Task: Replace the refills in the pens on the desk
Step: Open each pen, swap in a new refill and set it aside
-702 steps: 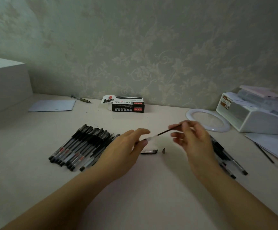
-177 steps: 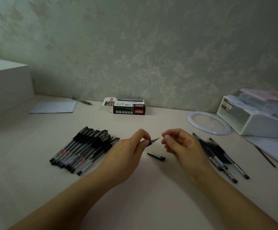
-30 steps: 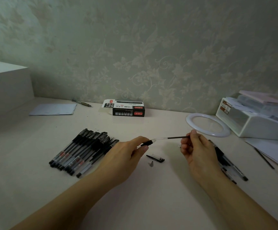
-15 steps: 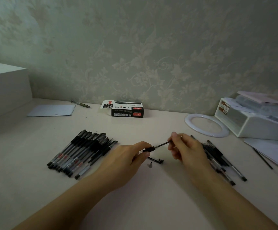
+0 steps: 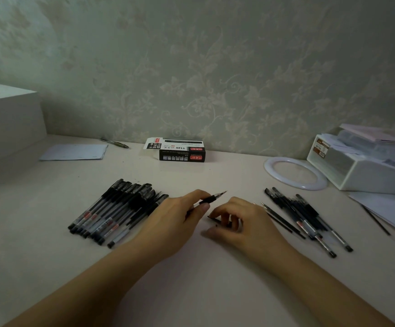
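Note:
My left hand (image 5: 175, 218) grips a clear pen barrel with a black grip (image 5: 207, 199). The barrel points up and to the right, and the refill tip sticks out of its open front end. My right hand (image 5: 246, 225) is down on the desk just right of it. Its fingers curl over a loose black pen cap (image 5: 213, 218), and I cannot see whether they pinch it. A row of capped black pens (image 5: 116, 211) lies to the left. A looser pile of pens and bare refills (image 5: 305, 215) lies to the right.
A black refill box (image 5: 180, 152) stands by the wall. A white ring (image 5: 295, 173) and a white organiser (image 5: 368, 166) with papers are at the right. A sheet of paper (image 5: 73, 152), a single pen (image 5: 115, 143) and a large white box (image 5: 7, 123) are at the left.
My right hand pushed the refill into the barrel, let go of it and dropped to the desk onto the cap. My left hand still holds the barrel.

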`<state>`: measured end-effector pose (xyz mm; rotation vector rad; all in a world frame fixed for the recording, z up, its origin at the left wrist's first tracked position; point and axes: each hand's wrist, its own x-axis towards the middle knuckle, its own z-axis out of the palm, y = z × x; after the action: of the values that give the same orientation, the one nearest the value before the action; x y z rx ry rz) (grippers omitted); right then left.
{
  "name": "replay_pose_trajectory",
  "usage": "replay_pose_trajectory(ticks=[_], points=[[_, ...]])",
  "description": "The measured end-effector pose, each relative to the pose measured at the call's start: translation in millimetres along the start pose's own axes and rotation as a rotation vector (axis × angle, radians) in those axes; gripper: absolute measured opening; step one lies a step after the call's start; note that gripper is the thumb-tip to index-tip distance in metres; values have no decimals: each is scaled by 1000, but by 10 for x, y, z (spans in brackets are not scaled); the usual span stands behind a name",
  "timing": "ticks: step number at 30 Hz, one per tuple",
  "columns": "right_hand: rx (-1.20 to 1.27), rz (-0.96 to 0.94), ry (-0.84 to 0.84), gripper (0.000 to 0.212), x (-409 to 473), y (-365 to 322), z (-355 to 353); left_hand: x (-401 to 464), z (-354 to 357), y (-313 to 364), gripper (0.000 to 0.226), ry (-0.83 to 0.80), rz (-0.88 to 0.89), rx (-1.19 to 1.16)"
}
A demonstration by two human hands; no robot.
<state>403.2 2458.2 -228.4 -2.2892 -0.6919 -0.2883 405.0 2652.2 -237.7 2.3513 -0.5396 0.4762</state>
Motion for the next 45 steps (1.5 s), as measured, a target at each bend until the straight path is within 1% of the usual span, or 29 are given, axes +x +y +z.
replay_pose_trajectory(ticks=[4,6,8,11,12,13,15,18,27,33,36,43,45], points=[[-24,-17,-37,8,-1,32,29,-8,-6,16,18,-11,6,-9],[20,0,-13,5,-8,36,26,-4,-3,23,16,-13,7,-6],[111,61,81,4,8,43,14,-8,1,29,15,-9,10,10],[361,208,262,4,41,77,-31,-24,0,52,13,-47,10,27],[454,234,289,4,50,83,-49,-27,-5,59,13,-64,10,32],[527,245,288,3,54,86,-63,-24,-11,65,13,-76,13,34],[585,232,238,4,54,85,-58,-18,-20,72,13,-90,26,33],[570,195,158,8,46,90,-9,-16,-28,82,13,-120,42,28],[647,181,79,10,20,100,8,-43,-6,58,15,-147,60,28],[631,169,105,14,37,124,24,-49,84,22,14,-80,47,110],[639,167,107,19,55,148,34,-43,112,17,20,-68,34,132],[705,177,91,12,59,184,14,-41,121,-1,30,-74,9,140],[704,189,85,10,54,178,-1,-36,124,-11,29,-97,-5,138]])
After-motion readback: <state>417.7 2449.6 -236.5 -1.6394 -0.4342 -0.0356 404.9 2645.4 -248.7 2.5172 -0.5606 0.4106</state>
